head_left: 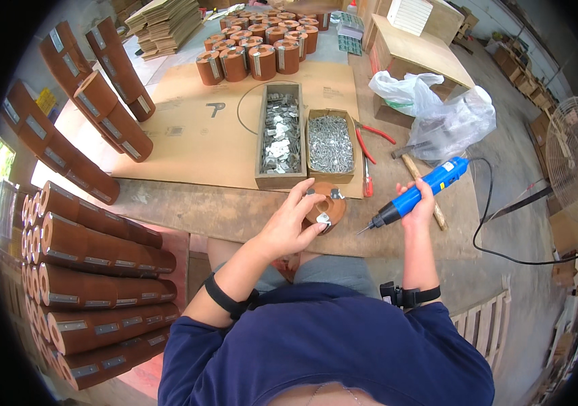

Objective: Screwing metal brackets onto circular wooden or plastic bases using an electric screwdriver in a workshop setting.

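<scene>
My left hand (287, 222) is closed around a short brown cylinder (334, 207) with a hole in its middle, at the table's front edge. Small metal tabs (323, 219) sit on the cylinder's top, one by my thumb. A blue electric screwdriver (413, 196) is gripped in my right hand (421, 208), its bit pointing down and left, apart from the cylinder. Just beyond the cylinder stand a long wooden box (260, 152) of flat metal pieces (279, 132) and a cardboard box (331, 174) full of small metal fasteners (330, 143).
Red-handled pliers (363, 145), a red-handled tool (368, 187) and a hammer (416, 172) lie to the right, near plastic bags (453, 122). The screwdriver's cord (488, 203) trails right toward a fan (575, 159). Brown cylinders stand at the back (262, 61) and in stacked columns (106, 260) left.
</scene>
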The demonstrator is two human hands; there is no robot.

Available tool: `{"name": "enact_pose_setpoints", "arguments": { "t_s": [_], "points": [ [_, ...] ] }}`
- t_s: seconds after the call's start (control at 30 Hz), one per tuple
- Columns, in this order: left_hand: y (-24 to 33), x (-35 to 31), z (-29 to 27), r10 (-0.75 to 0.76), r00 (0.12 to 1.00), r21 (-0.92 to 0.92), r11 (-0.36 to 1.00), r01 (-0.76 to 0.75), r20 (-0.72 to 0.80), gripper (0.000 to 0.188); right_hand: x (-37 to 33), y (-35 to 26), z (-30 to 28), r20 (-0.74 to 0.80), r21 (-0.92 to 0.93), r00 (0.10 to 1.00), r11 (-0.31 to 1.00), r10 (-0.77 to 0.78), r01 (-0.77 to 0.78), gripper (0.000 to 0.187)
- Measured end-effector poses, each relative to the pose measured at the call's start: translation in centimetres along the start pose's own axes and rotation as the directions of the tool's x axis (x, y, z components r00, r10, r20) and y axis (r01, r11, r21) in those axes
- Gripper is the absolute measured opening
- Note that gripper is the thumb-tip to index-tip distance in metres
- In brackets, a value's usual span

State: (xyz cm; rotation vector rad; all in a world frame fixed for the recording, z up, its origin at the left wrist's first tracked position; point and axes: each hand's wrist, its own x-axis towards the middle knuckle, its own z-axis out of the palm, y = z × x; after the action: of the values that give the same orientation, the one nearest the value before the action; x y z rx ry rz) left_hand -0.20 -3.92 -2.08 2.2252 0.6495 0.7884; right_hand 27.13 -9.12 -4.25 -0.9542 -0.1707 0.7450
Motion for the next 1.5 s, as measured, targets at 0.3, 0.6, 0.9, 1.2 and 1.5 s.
{"name": "enact_pose_setpoints", "arguments": {
  "t_s": [0.3, 0.6, 0.9, 1.2, 1.5],
  "points": [
    [1.4, 0.1, -0.2, -0.040, 0.999, 0.145, 0.989, 0.041, -0.008, 0.054, 2.3, 3.6, -3.4, -0.171, -0.004, 0.976, 0.990, 0.136, -0.139, 0.021],
    [1.0, 1.0, 0.5, -0.108, 0.992, 0.345, 0.935, 0.077, 0.071, 0.042, 1.1, 3.5, -3.3, -0.185, -0.024, 0.976, 0.992, 0.114, -0.121, 0.019],
    [3.1, 6.8, -10.1, 0.136, 0.972, 0.247, 0.965, -0.087, -0.190, 0.043, 1.2, 3.5, -4.2, -0.099, -0.020, 0.988, 0.993, 0.118, -0.120, 0.022],
    [-9.4, 14.0, -19.5, -0.219, 0.842, 0.425, 0.784, 0.452, -0.492, 0.051, 1.2, 3.6, -3.9, -0.087, -0.040, 0.990, 0.992, 0.113, -0.117, 0.031],
    [-19.9, 21.2, -18.5, -0.458, 0.705, 0.354, 0.636, 0.686, -0.542, 0.063, 1.0, 3.5, -3.7, -0.161, -0.137, 0.985, 0.987, 0.059, -0.081, 0.031]
  ]
}}
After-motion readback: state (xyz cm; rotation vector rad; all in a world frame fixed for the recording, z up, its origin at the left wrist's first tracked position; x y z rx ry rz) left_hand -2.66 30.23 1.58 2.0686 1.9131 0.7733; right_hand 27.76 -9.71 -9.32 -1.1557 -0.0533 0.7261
